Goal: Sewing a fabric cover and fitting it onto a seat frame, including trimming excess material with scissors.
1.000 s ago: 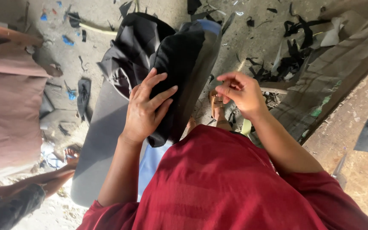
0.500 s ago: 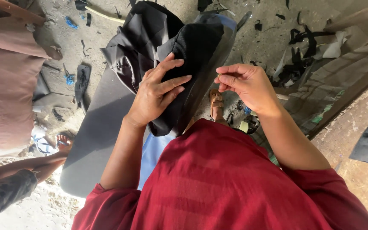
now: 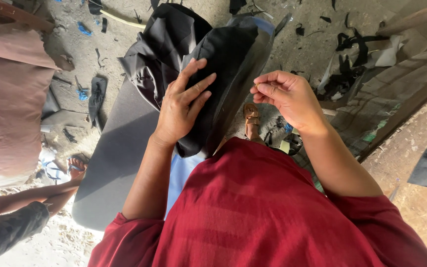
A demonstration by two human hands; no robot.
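Seen from above, a person in a dark red garment (image 3: 253, 212) stands over a long grey padded board (image 3: 119, 158) that runs from 7 o'clock up toward 1 o'clock. A folded piece of black fabric (image 3: 228, 64) lies draped over the upper part of the board, near 12 o'clock, with a looser bundle of the same dark cloth bunched just beside it at 11 o'clock. The left hand (image 3: 184, 106) rests flat on the black fabric, palm down, its fingers spread slightly apart and pressing on the cloth, not gripping it. The right hand (image 3: 285, 96) is raised just to the right of the fabric, at about 1 o'clock from the picture's centre, apart from the cloth; its thumb and fingertips are pinched together on something very small and thin, too small to tell what it is. Below the right hand, a foot in a brown sandal (image 3: 251, 116) shows on the dusty concrete floor (image 3: 75, 49). The floor is littered with black fabric scraps (image 3: 344, 64), thickest at 2 o'clock, and a few blue bits at 10 o'clock. A black sandal (image 3: 96, 96) lies on the floor at 9 o'clock. At the far left, a pinkish-brown cloth-covered surface (image 3: 11, 113) fills the edge, and another person's bare foot (image 3: 75, 168) and arm (image 3: 21, 200) show at 8 o'clock.
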